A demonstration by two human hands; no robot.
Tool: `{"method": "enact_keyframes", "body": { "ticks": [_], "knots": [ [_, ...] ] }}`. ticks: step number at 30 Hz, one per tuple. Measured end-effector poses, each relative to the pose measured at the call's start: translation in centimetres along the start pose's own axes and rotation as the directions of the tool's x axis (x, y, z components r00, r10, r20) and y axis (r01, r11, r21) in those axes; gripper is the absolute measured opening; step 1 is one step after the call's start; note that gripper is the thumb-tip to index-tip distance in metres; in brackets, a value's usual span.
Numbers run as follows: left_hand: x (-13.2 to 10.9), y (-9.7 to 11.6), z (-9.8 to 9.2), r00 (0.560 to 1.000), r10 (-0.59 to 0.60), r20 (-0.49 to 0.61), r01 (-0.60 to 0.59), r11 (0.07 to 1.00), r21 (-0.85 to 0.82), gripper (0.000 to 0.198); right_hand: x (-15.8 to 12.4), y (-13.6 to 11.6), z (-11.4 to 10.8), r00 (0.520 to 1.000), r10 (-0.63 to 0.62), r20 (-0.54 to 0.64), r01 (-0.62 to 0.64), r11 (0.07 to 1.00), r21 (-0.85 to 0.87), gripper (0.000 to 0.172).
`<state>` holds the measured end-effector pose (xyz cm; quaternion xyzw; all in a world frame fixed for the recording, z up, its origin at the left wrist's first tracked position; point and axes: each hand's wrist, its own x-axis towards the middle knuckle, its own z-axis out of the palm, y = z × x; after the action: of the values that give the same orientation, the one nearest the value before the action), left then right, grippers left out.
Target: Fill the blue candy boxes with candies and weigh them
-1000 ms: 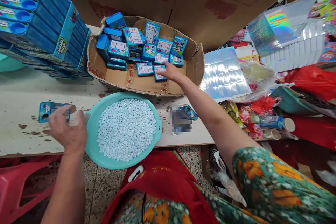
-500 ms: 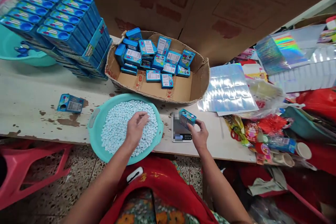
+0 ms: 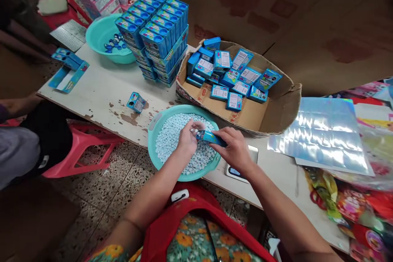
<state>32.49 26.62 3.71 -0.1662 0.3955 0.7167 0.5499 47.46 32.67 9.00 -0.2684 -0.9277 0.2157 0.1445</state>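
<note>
Two hands — left, right — hold one blue box over one basin

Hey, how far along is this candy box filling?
Done, apparently: the stacked blue cartons and a lone box on the table. In hand: the right hand holds a small blue box while the left hand feeds in white candies. Left: a basin full of candies, many boxes in the cardboard tray.

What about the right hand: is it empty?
No, the right hand holds a small blue box over the bowl.
</note>
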Motion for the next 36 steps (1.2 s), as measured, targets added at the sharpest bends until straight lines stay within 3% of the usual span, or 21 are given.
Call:
{"method": "enact_keyframes", "body": {
  "ticks": [3, 9, 18, 24, 28, 31, 34, 36],
  "knots": [
    [0.6, -0.2, -0.8, 0.995, -0.059, -0.081, 0.054, 0.997, -0.053, 0.022, 0.2, 0.1, 0.2, 1.0, 0.018, 0.014, -0.019, 1.0, 0.014, 0.034],
    [0.9, -0.5, -1.0, 0.994, -0.106, -0.037, 0.106, 0.994, -0.01, 0.019, -0.8, 0.1, 0.3, 0.995, 0.096, -0.022, -0.093, 0.991, 0.097, 0.034],
    [0.2, -1.3, -0.1, 0.99, -0.143, -0.018, 0.144, 0.984, 0.1, 0.019, -3.1, 0.5, -0.8, 0.958, 0.251, -0.141, -0.203, 0.936, 0.286, 0.029],
    [0.0, -2.4, 0.9, 0.988, -0.151, 0.005, 0.148, 0.973, 0.179, 0.022, -4.4, 1.6, -1.0, 0.942, 0.3, -0.151, -0.248, 0.924, 0.292, 0.031],
    [-0.4, -3.1, 1.6, 0.981, -0.192, 0.02, 0.185, 0.964, 0.191, 0.024, -5.6, 2.6, -1.7, 0.918, 0.366, -0.152, -0.285, 0.877, 0.387, 0.03],
    [-0.8, -3.1, 1.9, 0.97, -0.235, 0.054, 0.22, 0.953, 0.207, 0.027, -7.8, 3.8, -1.9, 0.86, 0.489, -0.146, -0.354, 0.777, 0.52, 0.032],
    [-0.7, -2.5, 1.8, 0.972, -0.234, 0.035, 0.22, 0.949, 0.228, 0.024, -11.0, 6.2, -1.0, 0.749, 0.646, -0.147, -0.373, 0.595, 0.711, 0.037],
    [-0.3, -1.9, 1.3, 0.99, -0.143, -0.012, 0.141, 0.955, 0.263, 0.023, -13.2, 8.2, 0.2, 0.664, 0.729, -0.167, -0.365, 0.511, 0.778, 0.04]
  ]
}}
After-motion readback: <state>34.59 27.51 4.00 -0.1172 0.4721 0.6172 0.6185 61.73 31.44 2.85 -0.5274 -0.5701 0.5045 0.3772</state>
